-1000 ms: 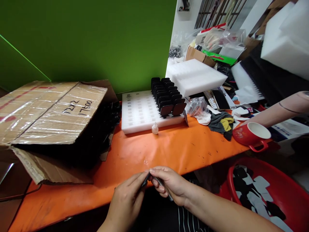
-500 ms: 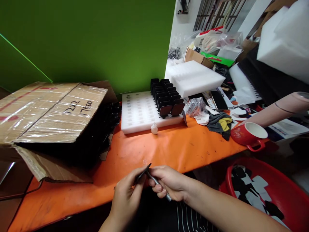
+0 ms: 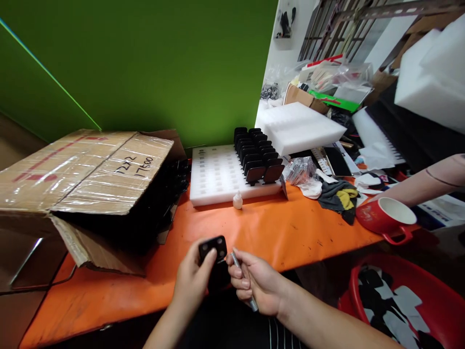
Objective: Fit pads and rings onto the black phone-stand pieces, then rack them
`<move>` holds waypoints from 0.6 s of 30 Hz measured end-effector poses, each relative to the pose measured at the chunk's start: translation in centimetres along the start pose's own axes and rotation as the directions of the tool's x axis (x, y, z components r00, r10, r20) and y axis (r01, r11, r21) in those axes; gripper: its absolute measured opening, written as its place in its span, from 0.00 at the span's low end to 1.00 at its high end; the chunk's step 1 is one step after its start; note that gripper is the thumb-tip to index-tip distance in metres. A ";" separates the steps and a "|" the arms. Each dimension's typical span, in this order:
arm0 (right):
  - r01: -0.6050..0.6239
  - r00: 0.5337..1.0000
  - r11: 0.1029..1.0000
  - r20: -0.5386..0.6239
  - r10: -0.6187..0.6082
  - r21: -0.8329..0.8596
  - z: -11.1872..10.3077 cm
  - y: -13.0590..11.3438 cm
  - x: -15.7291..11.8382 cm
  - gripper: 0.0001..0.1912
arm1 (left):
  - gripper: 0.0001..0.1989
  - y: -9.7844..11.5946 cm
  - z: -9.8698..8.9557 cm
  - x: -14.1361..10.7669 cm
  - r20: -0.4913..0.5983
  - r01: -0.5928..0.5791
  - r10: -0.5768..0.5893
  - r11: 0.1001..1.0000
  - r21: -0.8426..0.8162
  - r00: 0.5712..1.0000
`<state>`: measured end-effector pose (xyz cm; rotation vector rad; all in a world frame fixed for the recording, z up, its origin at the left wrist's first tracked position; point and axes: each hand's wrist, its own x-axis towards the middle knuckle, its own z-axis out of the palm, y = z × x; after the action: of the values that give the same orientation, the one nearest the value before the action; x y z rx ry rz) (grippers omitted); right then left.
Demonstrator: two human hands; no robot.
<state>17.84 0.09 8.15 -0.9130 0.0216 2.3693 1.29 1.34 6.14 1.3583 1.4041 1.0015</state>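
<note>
My left hand (image 3: 192,278) pinches a small black plate (image 3: 219,239) with rounded corners, its thumb lying across the face. Several round spots show on that face; the plate's lower part is dark and hard to make out. Just to the right, my right hand (image 3: 263,283) is closed around a threaded metal rod (image 3: 236,261), whose top end points up toward the plate. Rod and plate are apart. Beyond the hands, a white foam block (image 3: 209,198) bears rows of upright black plates (image 3: 255,173). A small translucent bottle (image 3: 237,201) stands at its front edge.
An open cardboard box (image 3: 105,189) with black pieces inside stands left on the orange tabletop (image 3: 181,281). To the right are a grey and yellow cloth (image 3: 332,196), a red mug (image 3: 376,223) and a pink cylinder (image 3: 432,174). A red basin (image 3: 432,291) sits lower right.
My left hand has turned the plate so its spotted face shows. The rod, touching or close to the plate before, has drawn away to the right. The view has shifted slightly.
</note>
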 end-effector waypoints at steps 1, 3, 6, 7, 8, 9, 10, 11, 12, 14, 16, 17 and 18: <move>0.063 0.998 0.998 -0.002 -0.063 -0.024 -0.3 -0.2 0.1 0.15 | 0.17 -0.7 0.0 1.3 -0.054 0.035 -0.036 0.999 -0.025 0.998; 0.162 0.986 0.983 -0.027 -0.165 -0.083 -0.9 -0.6 0.2 0.16 | 0.22 -2.2 -0.2 3.6 -0.134 0.059 -0.060 0.998 -0.010 0.989; 0.238 0.964 0.955 -0.075 -0.254 -0.175 -2.1 -0.9 0.2 0.15 | 0.20 -3.8 -0.4 5.7 -0.228 0.072 -0.064 0.997 0.025 0.972; 0.254 0.958 0.946 -0.085 -0.275 -0.200 -2.6 -0.9 0.2 0.15 | 0.20 -4.1 -0.5 6.0 -0.257 0.062 -0.054 0.998 0.025 0.965; 0.265 0.952 0.939 -0.092 -0.290 -0.218 -3.1 -0.9 0.2 0.15 | 0.19 -4.3 -0.5 6.0 -0.285 0.049 -0.043 0.999 0.014 0.958; 0.273 0.948 0.934 -0.102 -0.302 -0.232 -3.6 -0.9 0.2 0.16 | 0.19 -4.4 -0.6 6.0 -0.311 0.039 -0.040 0.999 -0.010 0.950; 0.276 0.944 0.930 -0.112 -0.309 -0.242 -4.0 -0.9 0.2 0.16 | 0.19 -4.5 -0.8 5.9 -0.338 0.035 -0.049 0.998 -0.047 0.940; 0.272 0.943 0.929 -0.122 -0.309 -0.249 -4.4 -0.8 0.2 0.16 | 0.19 -4.5 -1.0 5.9 -0.365 0.037 -0.070 0.994 -0.098 0.928; 0.265 0.944 0.931 -0.131 -0.304 -0.252 -4.8 -0.8 0.3 0.17 | 0.19 -4.5 -1.2 6.0 -0.392 0.040 -0.101 0.986 -0.161 0.915; 0.250 0.945 0.936 -0.147 -0.291 -0.249 -5.4 -0.7 0.5 0.16 | 0.20 -4.1 -2.0 6.6 -0.435 0.038 -0.175 0.951 -0.306 0.883; 0.238 0.947 0.941 -0.156 -0.279 -0.240 -5.6 -0.7 0.7 0.16 | 0.19 -3.4 -2.9 7.7 -0.452 0.020 -0.248 0.892 -0.452 0.857; 0.235 0.948 0.943 -0.159 -0.276 -0.235 -5.6 -0.6 0.8 0.16 | 0.17 -2.9 -3.5 8.4 -0.448 0.012 -0.284 0.855 -0.519 0.848; 0.234 0.948 0.944 -0.159 -0.275 -0.232 -5.6 -0.6 0.9 0.15 | 0.13 -2.4 -4.0 9.1 -0.439 0.008 -0.318 0.817 -0.576 0.840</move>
<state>21.03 -0.13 3.40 -1.1650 -0.2633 2.0637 -3.00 10.42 4.18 0.5232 1.4146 1.5837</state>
